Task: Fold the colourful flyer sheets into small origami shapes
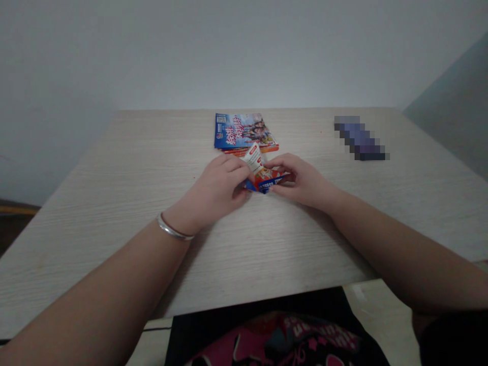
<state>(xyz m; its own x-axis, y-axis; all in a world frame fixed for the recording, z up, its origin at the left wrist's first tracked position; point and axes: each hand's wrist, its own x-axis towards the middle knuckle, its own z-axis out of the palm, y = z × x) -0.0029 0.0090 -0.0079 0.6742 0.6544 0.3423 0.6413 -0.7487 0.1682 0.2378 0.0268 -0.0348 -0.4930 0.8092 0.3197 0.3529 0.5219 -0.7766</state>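
Between my two hands is a folded piece of printed paper (263, 174), coloured red, white and blue, with a white pointed flap sticking up at the back. My left hand (220, 184) is closed on its left side; the fingertips are partly hidden. On the other side, my right hand (299, 179) pinches the paper's right edge between thumb and fingers. Just behind the paper lies a stack of printed leaflets (244, 131) with a blue cover showing a group of figures, and red-orange edges beneath.
The pale wood-grain table (152, 152) reaches back to a plain wall (244, 56). At the far right lies a dark flat object (360, 140), blurred by pixelation. A silver bracelet (173, 230) circles my left wrist. The table's front edge is near my lap.
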